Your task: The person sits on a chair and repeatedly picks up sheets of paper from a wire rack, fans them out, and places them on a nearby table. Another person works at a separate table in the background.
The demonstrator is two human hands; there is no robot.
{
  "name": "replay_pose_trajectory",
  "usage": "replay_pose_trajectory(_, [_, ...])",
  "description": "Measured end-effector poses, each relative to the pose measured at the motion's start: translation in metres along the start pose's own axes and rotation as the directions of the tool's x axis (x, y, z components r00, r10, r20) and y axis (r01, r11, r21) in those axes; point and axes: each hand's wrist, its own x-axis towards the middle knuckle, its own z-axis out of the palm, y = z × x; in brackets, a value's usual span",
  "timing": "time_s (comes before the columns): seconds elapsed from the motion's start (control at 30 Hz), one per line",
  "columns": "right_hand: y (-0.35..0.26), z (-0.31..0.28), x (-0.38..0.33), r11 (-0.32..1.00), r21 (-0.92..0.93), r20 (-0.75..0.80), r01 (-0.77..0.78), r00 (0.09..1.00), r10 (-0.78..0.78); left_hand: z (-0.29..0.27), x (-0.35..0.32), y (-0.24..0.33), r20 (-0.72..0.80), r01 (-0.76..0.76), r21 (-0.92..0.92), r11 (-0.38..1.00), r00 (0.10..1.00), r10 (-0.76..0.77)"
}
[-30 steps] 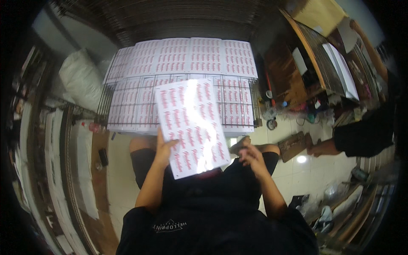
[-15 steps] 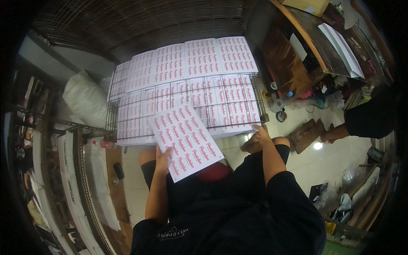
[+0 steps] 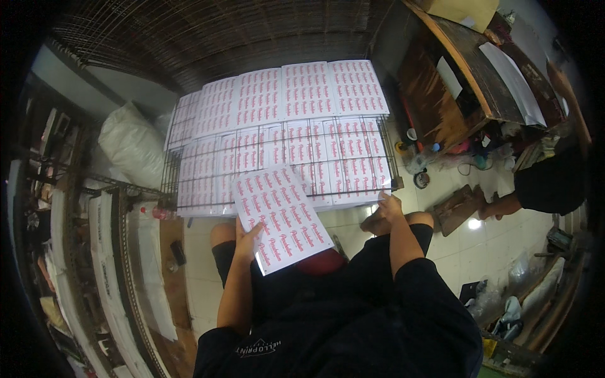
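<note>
My left hand (image 3: 247, 238) grips white sheets (image 3: 283, 220) printed with rows of red lettering, held tilted above my lap, thumb on top and fingers underneath. At the front right corner of the wire drying rack (image 3: 395, 179), the fingers of my right hand (image 3: 391, 206) close on the corner of a printed sheet (image 3: 375, 151) lying there. More sheets of the same print (image 3: 305, 91) cover the tier behind, overlapping side by side. The left-hand sheets hide part of the rack's front edge.
Raised wire tiers (image 3: 220, 31) stand behind the sheets. At the left are a white plastic sack (image 3: 132, 145) and long frames (image 3: 113, 252). A wooden desk (image 3: 454, 69) stands at the right, near another person's leg (image 3: 504, 206) and a wooden board (image 3: 457, 211).
The whole view has shifted slightly, with the rack a little lower and to the right. Both hands keep nearly the same places, the left still on its sheets.
</note>
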Motion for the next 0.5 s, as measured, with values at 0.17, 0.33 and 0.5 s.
replay_pose_trajectory(0.17, [0.000,0.011,-0.014,0.982,-0.041,-0.124,0.183,0.975,-0.187,-0.004,0.005,-0.003,0.024,-0.028,0.023,0.999,0.999,0.027])
replay_pose_trajectory(0.33, [-0.001,0.021,-0.018,0.975,0.020,-0.132,0.223,0.967,-0.218,-0.010,0.000,-0.003,0.026,-0.048,0.045,0.998,0.999,0.047])
replay_pose_trajectory(0.5, [0.008,0.008,-0.006,0.971,0.026,-0.133,0.239,0.963,-0.233,-0.007,0.004,-0.004,0.050,-0.039,0.013,0.999,0.998,0.039])
